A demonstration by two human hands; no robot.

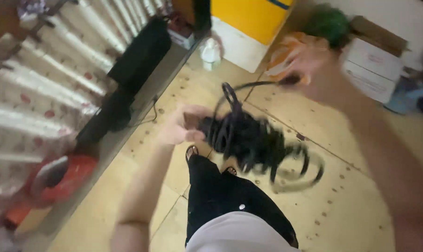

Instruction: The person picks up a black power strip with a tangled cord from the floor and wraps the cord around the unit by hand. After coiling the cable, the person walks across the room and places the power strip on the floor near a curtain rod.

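Note:
My left hand [182,125] grips one side of a black coiled cable [255,142], a loose bundle of loops hanging in front of me at about waist height. My right hand [309,70] is raised higher and farther out, pinching the free end of the same cable, which arcs from the bundle up to it. Both hands are motion-blurred. Below the bundle I see my black trousers [220,196] and sandalled feet on the yellowish wooden floor [351,205].
A curtain with red dots [43,93] hangs on the left, with black cloth [136,56] draped beside it and a red object [62,179] low down. A yellow box [248,16], a white cardboard box [372,67] and a green item [330,21] stand ahead.

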